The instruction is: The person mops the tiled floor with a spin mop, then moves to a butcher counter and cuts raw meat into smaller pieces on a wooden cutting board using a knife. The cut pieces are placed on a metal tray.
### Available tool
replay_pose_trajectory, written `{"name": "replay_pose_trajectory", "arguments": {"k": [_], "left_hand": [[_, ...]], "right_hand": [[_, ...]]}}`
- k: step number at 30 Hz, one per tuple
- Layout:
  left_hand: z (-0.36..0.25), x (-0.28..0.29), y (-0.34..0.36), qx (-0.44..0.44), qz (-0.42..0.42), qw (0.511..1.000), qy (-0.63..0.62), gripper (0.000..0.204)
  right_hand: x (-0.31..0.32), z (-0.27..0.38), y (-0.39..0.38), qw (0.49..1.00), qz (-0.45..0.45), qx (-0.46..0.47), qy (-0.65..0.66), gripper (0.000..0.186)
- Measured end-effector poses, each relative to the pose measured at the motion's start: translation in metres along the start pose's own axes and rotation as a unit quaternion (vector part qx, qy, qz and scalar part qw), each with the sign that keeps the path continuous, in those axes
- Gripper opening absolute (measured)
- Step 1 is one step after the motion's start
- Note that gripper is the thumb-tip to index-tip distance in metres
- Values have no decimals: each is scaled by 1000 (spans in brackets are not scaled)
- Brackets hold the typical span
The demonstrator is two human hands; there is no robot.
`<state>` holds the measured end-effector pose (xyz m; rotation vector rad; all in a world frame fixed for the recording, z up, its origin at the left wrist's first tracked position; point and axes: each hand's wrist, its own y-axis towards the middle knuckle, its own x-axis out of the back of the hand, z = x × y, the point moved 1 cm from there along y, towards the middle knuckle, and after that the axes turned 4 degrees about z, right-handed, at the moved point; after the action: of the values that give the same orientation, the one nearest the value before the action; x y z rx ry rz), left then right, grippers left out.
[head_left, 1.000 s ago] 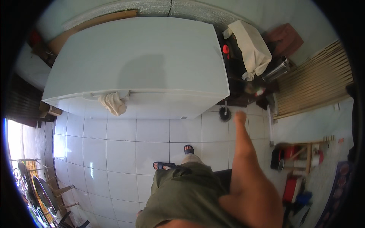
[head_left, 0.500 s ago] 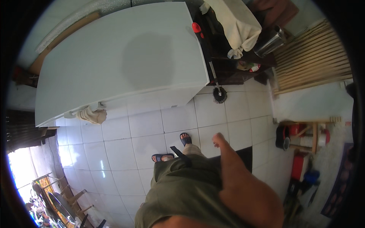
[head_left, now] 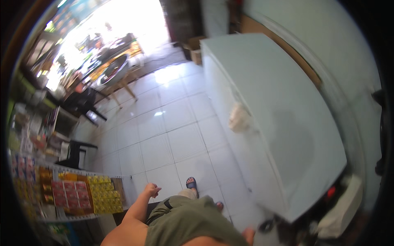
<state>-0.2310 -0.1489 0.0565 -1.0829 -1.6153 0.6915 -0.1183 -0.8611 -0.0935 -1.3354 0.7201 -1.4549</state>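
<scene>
In the head view, the left hand (head_left: 152, 190) is at seven o'clock, its fingers loosely curled; whether they hold anything small cannot be told. The right hand (head_left: 248, 235) is at five o'clock by the lower edge, cut short and blurred, so how far it is open and what it may hold cannot be told.

Nearest the left hand, at eight o'clock and apart from it, is a shelf (head_left: 84, 216) with pale edging. On it are yellow packets (head_left: 106, 194) in close rows and, farther left, shiny red packets (head_left: 70, 193) in a grid.

Just beside the right hand, also toward five o'clock, is a dark, round, blurred brush (head_left: 266, 226). At three o'clock stands a long white freezer (head_left: 271, 90), its flat top smooth, pale and shaded by a soft shadow; a crumpled cream cloth (head_left: 239, 118) hangs on its front.
</scene>
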Motion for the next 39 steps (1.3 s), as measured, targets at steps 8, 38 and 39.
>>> {"name": "replay_pose_trajectory", "arguments": {"k": [8, 38, 39], "left_hand": [[56, 73, 24, -8, -24, 999, -47, 14], [-330, 382, 228, -294, -122, 918, -235, 21], [-301, 392, 233, -276, -143, 911, -273, 22]], "right_hand": [[-146, 148, 17, 975, 83, 140, -148, 25], [-778, 708, -363, 761, 597, 114, -227, 23], [-787, 723, -355, 773, 561, 157, -252, 23]]}}
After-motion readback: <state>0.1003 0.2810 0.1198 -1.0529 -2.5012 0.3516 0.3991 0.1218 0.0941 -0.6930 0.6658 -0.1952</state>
